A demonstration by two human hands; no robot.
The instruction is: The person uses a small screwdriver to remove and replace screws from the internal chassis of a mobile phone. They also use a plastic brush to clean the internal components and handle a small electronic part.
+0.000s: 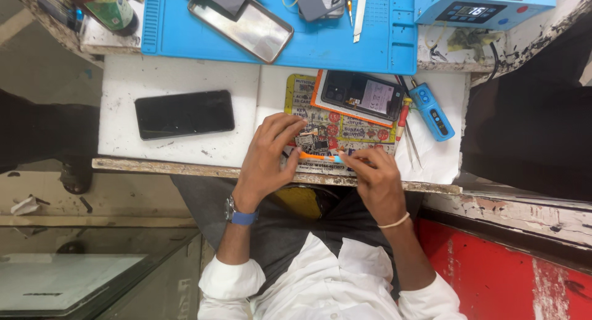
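Orange tool: slim orange-handled tool with a blue end (317, 155), lying level between both hands, near the front edge of the white worktop (185, 73).
Left fingers: left hand (266, 156) curled over, fingertips pinching the left end of the orange tool; blue-strapped wristwatch (237, 215) on the wrist.
Right fingers: right hand (376, 178) closed, thumb and forefinger pinching the right, blue end of the same tool; pale band (394, 221) round the wrist.
Under the fingers: small dark circuit part (305, 139), lying on a yellow printed card with red round marks (345, 130); too small to tell in detail.
Progress, as a judgement: opened black phone with bared inner parts (364, 95) in an orange-edged frame, back cover off; small part already out on the card; nothing put back together yet.
Beside the card: red-handled screwdriver (402, 116) and blue oblong hand device (431, 112), toward the right edge of the worktop.
Left part of worktop: black phone, screen dark (184, 113), lying flat, well apart from the hands.
Rear edge: blue rubber work mat (345, 42) carrying a glossy phone panel (242, 27); blue box with a lit display (481, 8) at the rear right corner; green-labelled bottle (111, 8) at the rear left corner.
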